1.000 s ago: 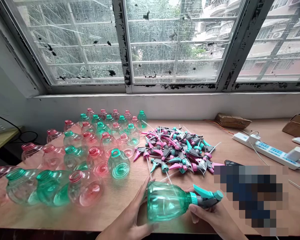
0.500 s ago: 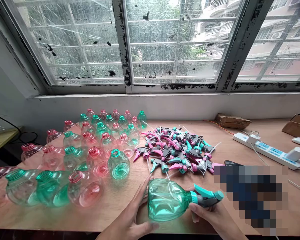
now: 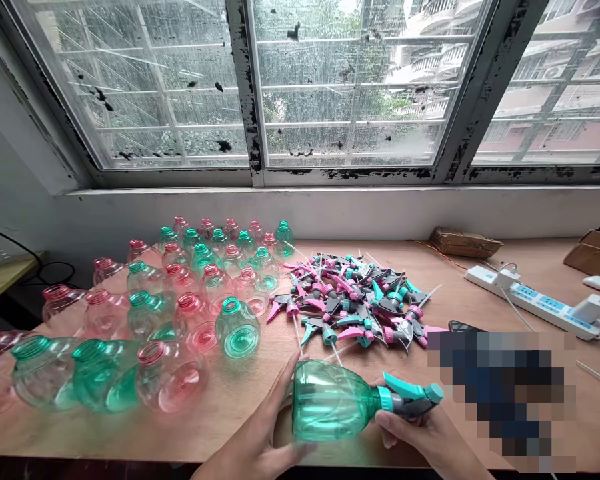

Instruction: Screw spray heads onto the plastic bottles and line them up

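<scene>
I hold a clear green spray bottle [image 3: 330, 401] on its side just above the table's front edge. My left hand [image 3: 263, 437] wraps round the bottle's base. My right hand [image 3: 420, 433] grips the teal and grey trigger head [image 3: 410, 395] fitted on the bottle's neck. Behind the bottle lies a heap of loose pink and teal trigger heads [image 3: 353, 303] with thin dip tubes. To the left stand several open green and pink bottles [image 3: 180, 293] without heads.
The wooden table [image 3: 480, 293] runs under a wide barred window. A white power strip [image 3: 535, 300] with a plugged charger lies at the right, a brown bundle [image 3: 465, 241] and a cardboard box [image 3: 597, 250] behind it. A blurred-out patch covers the front right.
The bottle has turned slightly in my hands and tilted a little; both hands stay in nearly the same place.
</scene>
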